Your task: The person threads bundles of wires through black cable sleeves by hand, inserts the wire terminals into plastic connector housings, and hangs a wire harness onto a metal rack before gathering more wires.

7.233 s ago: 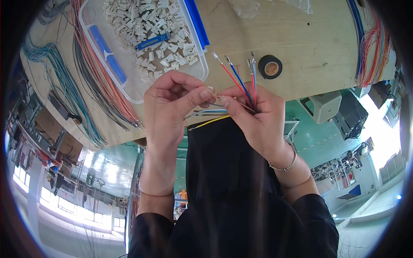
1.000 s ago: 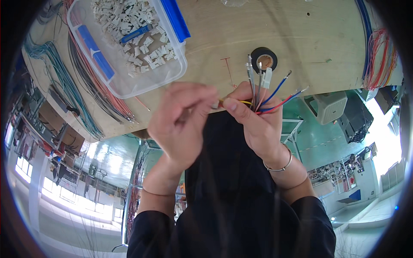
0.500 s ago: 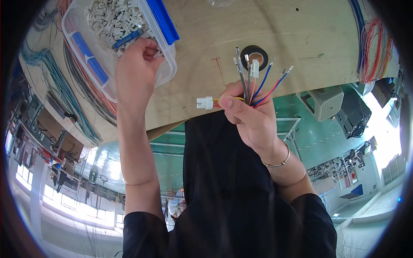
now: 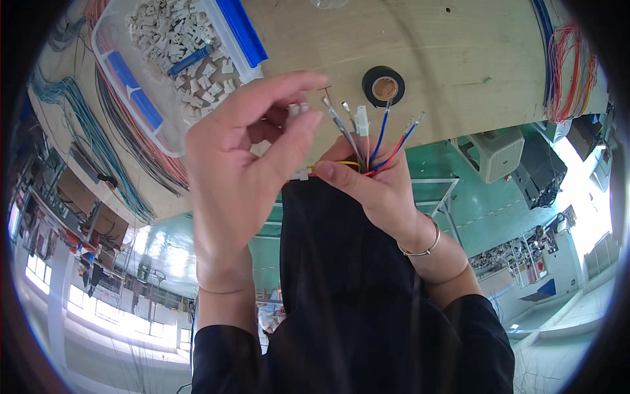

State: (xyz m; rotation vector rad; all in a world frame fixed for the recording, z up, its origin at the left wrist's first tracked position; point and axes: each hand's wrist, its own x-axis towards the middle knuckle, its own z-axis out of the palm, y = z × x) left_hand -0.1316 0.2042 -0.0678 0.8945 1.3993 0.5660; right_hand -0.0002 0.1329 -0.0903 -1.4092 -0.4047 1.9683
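Note:
My left hand (image 4: 246, 157) pinches a small white plastic connector (image 4: 298, 110) between thumb and fingers, just left of the wire ends. My right hand (image 4: 374, 187) grips a short bundle of coloured wires (image 4: 377, 148), blue, red, grey and yellow, whose metal-tipped ends fan upward. A white connector (image 4: 361, 121) sits on one wire end, and another white piece (image 4: 300, 174) shows at the bundle's left by my right thumb. Both hands hover over the edge of a wooden workbench (image 4: 453, 46).
A clear plastic bin (image 4: 141, 111) with blue clips holds many white connectors at upper left. A black tape roll (image 4: 383, 86) lies on the bench behind the wires. Coloured wire bundles (image 4: 567, 72) hang at the right edge and along the left (image 4: 85, 131).
My left hand has come back from the plastic bin to the wire bundle, now holding a white connector. My right hand has kept the wires and stayed nearly in place.

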